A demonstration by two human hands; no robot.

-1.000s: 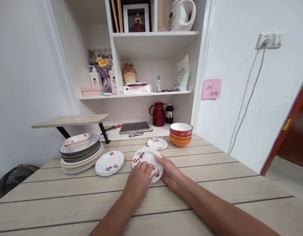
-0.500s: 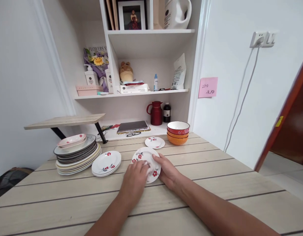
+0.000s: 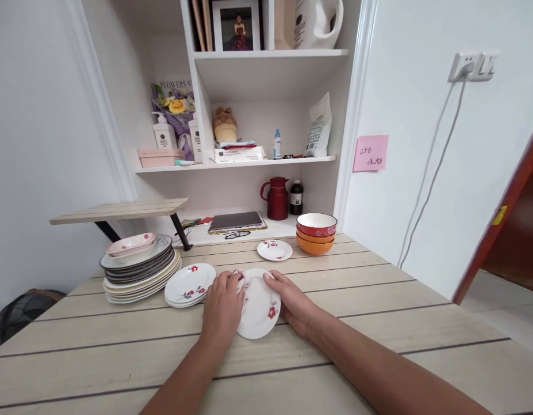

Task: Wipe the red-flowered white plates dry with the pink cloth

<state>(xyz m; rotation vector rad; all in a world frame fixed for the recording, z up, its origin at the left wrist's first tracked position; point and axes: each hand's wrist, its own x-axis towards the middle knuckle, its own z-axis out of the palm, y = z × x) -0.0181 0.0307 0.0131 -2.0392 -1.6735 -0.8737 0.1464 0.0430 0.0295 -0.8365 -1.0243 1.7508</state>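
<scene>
A small white plate [image 3: 258,305] with red flowers is tilted up above the table. My right hand [image 3: 292,298] grips its right rim, thumb on the face and fingers behind. At the plate's left edge, my left hand [image 3: 225,302] is closed on a crumpled pale cloth [image 3: 240,280], which partly hides behind the fingers. Just left of that hand lies a short stack of matching flowered plates [image 3: 186,283]. Another flowered plate [image 3: 274,250] lies flat farther back.
A tall stack of plates [image 3: 139,276] topped by a pink-spotted dish [image 3: 130,245] stands left, near a small raised wooden shelf [image 3: 119,210]. Stacked bowls [image 3: 316,233] stand at the back right. Behind are a red jug [image 3: 277,199], a laptop [image 3: 236,221] and glasses [image 3: 237,235].
My left hand with the cloth has slid left across the plate to its left edge. The plate has turned and tilted more upright, and the view has shifted slightly.
</scene>
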